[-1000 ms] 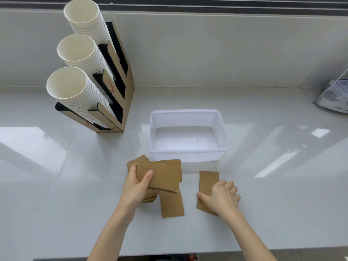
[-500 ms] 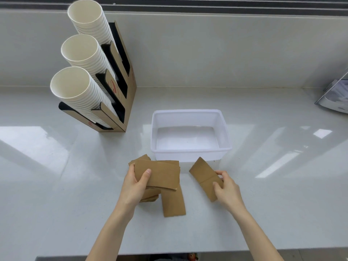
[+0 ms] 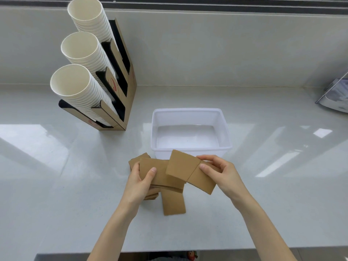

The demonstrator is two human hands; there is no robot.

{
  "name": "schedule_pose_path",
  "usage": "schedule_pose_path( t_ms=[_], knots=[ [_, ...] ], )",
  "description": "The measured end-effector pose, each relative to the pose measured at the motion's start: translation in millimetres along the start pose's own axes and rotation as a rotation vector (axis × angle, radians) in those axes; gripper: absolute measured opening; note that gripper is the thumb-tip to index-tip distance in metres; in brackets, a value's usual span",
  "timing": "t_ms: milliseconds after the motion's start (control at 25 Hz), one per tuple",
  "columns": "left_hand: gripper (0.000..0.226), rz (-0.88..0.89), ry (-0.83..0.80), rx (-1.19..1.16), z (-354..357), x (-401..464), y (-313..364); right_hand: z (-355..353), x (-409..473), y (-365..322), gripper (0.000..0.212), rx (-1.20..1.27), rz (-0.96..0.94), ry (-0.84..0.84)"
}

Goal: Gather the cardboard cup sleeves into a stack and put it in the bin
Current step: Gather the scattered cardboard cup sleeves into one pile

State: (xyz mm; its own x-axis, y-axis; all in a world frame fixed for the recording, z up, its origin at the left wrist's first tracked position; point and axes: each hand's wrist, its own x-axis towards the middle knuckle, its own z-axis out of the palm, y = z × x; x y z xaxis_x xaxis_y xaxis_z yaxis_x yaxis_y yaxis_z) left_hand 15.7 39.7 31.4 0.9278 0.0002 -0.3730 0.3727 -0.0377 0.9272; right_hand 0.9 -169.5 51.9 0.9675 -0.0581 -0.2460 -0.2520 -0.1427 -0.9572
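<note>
Head view, landmark: the white bin (image 3: 190, 114) stands on your worktop (image 3: 273, 194), open side up, with nothing visible inside.
Left hand: your left hand (image 3: 139, 183), just in front of the bin's near-left corner, is closed on a loose stack of sleeves (image 3: 160, 173), thumb on top and fingers underneath.
Stack: its cardboard cup sleeves are fanned out rather than squared, with corners sticking out toward the bin.
Right hand: your right hand (image 3: 224, 175), in front of the bin's near wall, pinches a single sleeve (image 3: 190, 171) between thumb and fingertips.
Single sleeve: it is tilted, its left end overlaps the top of the stack, and its upper corner covers part of the bin's near rim in this view; whether it touches the rim you cannot tell.
Loose sleeve: one more sleeve (image 3: 173, 203) lies flat on the worktop nearer you than the bin, its far end tucked under the stack.
Cup holder: a cardboard rack (image 3: 120, 95) with three rows of white paper cups (image 3: 73, 85) stands well to the left of the bin and farther back.
</note>
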Motion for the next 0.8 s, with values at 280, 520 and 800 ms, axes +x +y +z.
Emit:
schedule_pose_path(
  t_ms=[280, 520, 800],
  knots=[
    [0.022, 0.003, -0.047, 0.017, 11.7, -4.0, 2.1, 25.1, 7.1, -4.1, 0.02, -0.212, -0.049, -0.026],
    [0.018, 0.002, -0.028, 0.002, 10.3, -2.8, -1.8, 39.8, 12.3, 3.1, 0.026, -0.387, -0.151, 0.024],
    [0.022, 0.078, 0.102, -0.132, -17.1, -0.3, 1.9, 40.9, 15.7, 35.1, 0.035, -0.608, 0.06, 0.087]
  ],
)
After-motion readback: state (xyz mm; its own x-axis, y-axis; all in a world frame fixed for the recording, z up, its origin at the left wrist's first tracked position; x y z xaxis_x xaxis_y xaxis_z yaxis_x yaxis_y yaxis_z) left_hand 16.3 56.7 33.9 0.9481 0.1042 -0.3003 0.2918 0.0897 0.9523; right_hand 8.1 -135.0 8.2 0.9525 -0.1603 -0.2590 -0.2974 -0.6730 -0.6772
